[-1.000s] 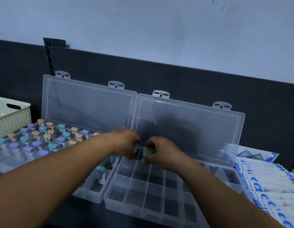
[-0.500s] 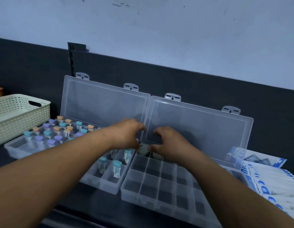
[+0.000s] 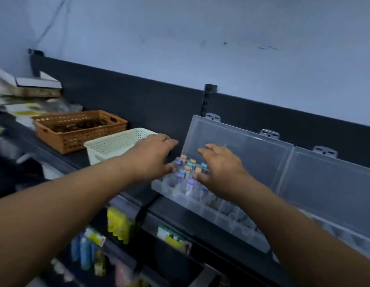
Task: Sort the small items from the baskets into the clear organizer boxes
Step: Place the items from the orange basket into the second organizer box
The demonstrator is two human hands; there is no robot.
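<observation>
"Yellow, blue and green hanging packets come nearest, blurred, below the clear plastic organizer box. What carries that box?"

"A dark shelf. The box sits at the shelf's front edge, and its clear lid stands open at the back."

"And the hands?"

"Both reach forward on bare forearms, palms down. The left hand is over the box's left end, fingers straight and spread, holding nothing. The right hand is over the box's left compartments, fingers also stretched out and loose, with nothing gripped that I can see. Its thumb lies just beside the vials."

"Touching them?"

"Too blurred to tell."

"Which vials?"

"Small clear vials with purple, teal and orange caps. They stand upright in the box's left compartments, between the two hands."

"What is left of the box?"

"A cream perforated plastic basket is just beside its left end, partly behind the left hand, and I cannot see inside it. Further left is an orange perforated plastic basket holding dark things I cannot make out."

"And right of the box?"

"A second clear plastic organizer box sits side by side with it, its lid up too."

"Behind the box?"

"A dark back panel, then a pale wall above."
</observation>
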